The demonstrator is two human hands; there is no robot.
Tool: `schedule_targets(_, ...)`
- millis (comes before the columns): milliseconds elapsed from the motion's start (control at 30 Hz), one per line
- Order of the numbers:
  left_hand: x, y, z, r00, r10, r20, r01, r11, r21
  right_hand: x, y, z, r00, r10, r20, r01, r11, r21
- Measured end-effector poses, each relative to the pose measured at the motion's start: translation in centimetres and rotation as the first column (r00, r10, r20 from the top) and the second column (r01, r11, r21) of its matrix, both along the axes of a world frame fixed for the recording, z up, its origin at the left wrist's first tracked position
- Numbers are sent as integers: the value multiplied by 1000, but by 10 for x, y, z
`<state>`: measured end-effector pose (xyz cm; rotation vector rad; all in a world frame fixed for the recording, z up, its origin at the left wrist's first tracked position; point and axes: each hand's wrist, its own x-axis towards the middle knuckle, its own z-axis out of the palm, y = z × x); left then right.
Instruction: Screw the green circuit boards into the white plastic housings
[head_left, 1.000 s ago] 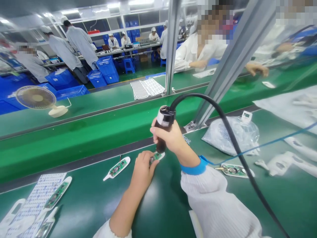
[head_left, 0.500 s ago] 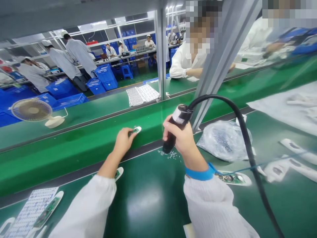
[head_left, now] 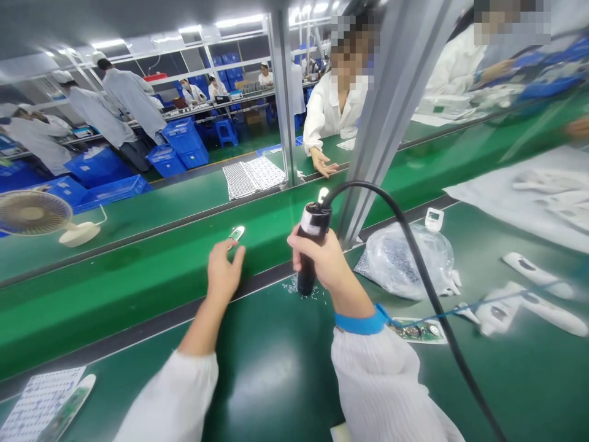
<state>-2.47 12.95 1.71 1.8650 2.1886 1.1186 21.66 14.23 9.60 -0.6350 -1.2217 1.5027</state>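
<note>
Near: bare green table (head_left: 271,368); one circuit board (head_left: 67,410) on a printed sheet (head_left: 30,396), lower left; second board (head_left: 418,331) just beside the right wrist, partly behind the sleeve. Right hand (head_left: 326,261) is clenched round a black corded tool (head_left: 315,222), driver by the look of it; it stands near upright, tip down among small loose bits (head_left: 289,285), probably screws, by the table's far edge; can't tell if the tip touches. Clear plastic bag (head_left: 409,261) to its right. Further out: small white-rimmed piece (head_left: 238,232) on the green belt (head_left: 138,291), just past the left fingertips; long axis runs away and slightly right; left hand (head_left: 224,270) is the nearer, right hand off to the piece's right and closer in; left fingers half spread, thumb parted, looks released; piece's near end is covered, so fingertip contact can't be told. Beyond: co-worker's hand (head_left: 323,164) reaches out at the belt's far edge, fingers spread.
</note>
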Motion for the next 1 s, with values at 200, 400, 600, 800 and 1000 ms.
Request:
schedule_targets(200,80,-94,-20,931,-364,26,363,931,40,-2,-3,3,997,-13,-72,13,1000,4)
schedule_targets(400,92,-95,-18,921,-390,-15,390,921,-9,-4,-7,6,989,68,-134,-64,997,34)
schedule_targets(600,94,-91,-20,913,-373,165,373,927,29,-5,-9,8,981,82,-178,-72,996,60)
schedule_targets(800,86,-89,-29,846,-334,415,358,934,20,-11,-10,10,961,107,-256,-97,994,49)
schedule_targets(1000,69,-86,-25,890,-328,317,340,940,18,10,-5,9,874,317,-369,-316,947,63)
